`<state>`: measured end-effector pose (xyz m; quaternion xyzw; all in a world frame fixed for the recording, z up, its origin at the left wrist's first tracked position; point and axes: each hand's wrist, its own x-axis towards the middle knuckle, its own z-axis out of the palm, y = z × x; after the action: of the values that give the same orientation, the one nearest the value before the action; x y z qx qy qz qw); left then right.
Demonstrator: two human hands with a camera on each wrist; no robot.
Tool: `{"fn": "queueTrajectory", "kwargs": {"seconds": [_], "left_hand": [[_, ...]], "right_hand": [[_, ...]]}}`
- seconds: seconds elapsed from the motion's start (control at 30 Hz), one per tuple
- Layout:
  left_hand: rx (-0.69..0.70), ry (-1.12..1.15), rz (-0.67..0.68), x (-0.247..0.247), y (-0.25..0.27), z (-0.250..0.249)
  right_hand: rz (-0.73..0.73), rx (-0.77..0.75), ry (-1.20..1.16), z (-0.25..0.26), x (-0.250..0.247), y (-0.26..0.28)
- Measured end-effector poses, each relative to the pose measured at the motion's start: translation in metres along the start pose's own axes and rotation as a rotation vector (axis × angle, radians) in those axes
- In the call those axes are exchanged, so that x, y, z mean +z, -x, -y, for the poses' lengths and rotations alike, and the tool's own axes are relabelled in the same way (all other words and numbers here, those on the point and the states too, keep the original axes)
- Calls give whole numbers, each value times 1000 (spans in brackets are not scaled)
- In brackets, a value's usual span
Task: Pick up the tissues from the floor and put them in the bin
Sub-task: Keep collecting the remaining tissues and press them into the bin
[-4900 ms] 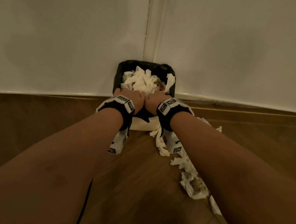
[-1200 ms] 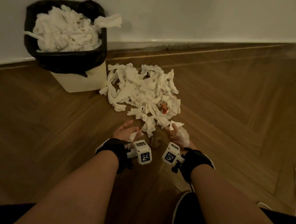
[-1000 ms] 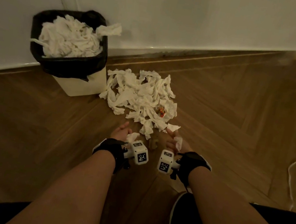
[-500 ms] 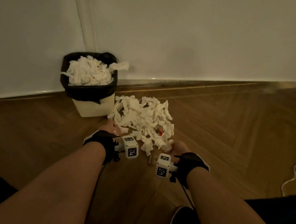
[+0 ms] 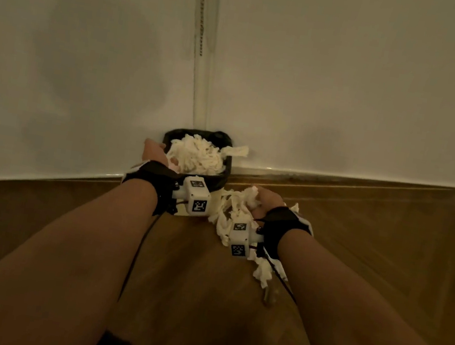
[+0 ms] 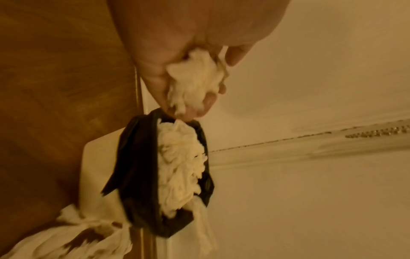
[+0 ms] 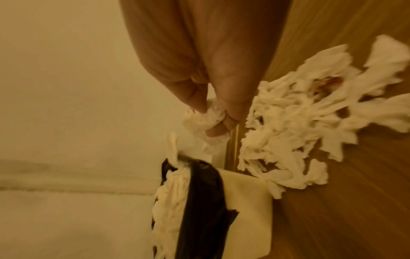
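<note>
Clutching a wad of crumpled white tissue (image 6: 195, 82), the left hand (image 6: 177, 52) hangs at the near-left rim of the small cream bin lined with a black plastic bag (image 5: 221, 176), likely so the wad falls inside. The bin is already heaped with tissue. The right hand (image 7: 213, 84), lower and to the bin's right, pinches a second tissue clump (image 7: 204, 119) over the scattered pile of torn white tissues (image 7: 299, 126) on the brown wooden herringbone floor (image 5: 385, 257). The bin stands against the pale wall (image 5: 355, 73), in its corner.
</note>
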<state>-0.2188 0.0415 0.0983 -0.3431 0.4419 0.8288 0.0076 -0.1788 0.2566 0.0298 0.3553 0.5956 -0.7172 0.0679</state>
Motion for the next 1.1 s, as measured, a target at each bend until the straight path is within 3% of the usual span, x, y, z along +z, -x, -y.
{"fn": "queueTrajectory", "kwargs": {"seconds": [0.03,0.1,0.2,0.23,0.3,0.33,0.43,0.47,0.6,0.67,0.77,0.83,0.93,1.0,1.1], "left_hand": [[24,-9,26,4,5,-8],[36,-68,74,8,-6,-15],[38,-138,110,15,-41,-14],[25,-124,85,18,-47,-11],[151,-146,18,24,-58,1],[242,-93,-52,26,-69,6],[318,188,-196,26,-85,7],[348,168,-216,23,-89,8],[463,-456,-245,4,-110,22],[497,-587,-176,0,-119,29],[610,-864,-60,3,-126,36],[603,-931,35,3,-128,45],[538,-850,72,4,-129,49],[497,-905,62,4,-129,50],[571,-1387,180,0,-130,52]], "right_hand": [[34,-135,138,3,13,-3],[153,-151,-47,23,38,-10],[20,-272,-21,31,54,-32],[-26,-291,16,35,58,-38],[-59,-305,32,40,60,-59],[-61,-300,51,42,59,-69],[-25,-234,140,47,55,-92],[-8,-223,157,48,56,-99],[46,-263,43,51,77,-109],[106,-287,75,51,91,-111],[182,-369,256,49,108,-105],[181,-500,470,46,116,-103],[222,-667,880,40,126,-97],[327,-689,1082,35,130,-96],[405,-715,1497,25,137,-95]]}}
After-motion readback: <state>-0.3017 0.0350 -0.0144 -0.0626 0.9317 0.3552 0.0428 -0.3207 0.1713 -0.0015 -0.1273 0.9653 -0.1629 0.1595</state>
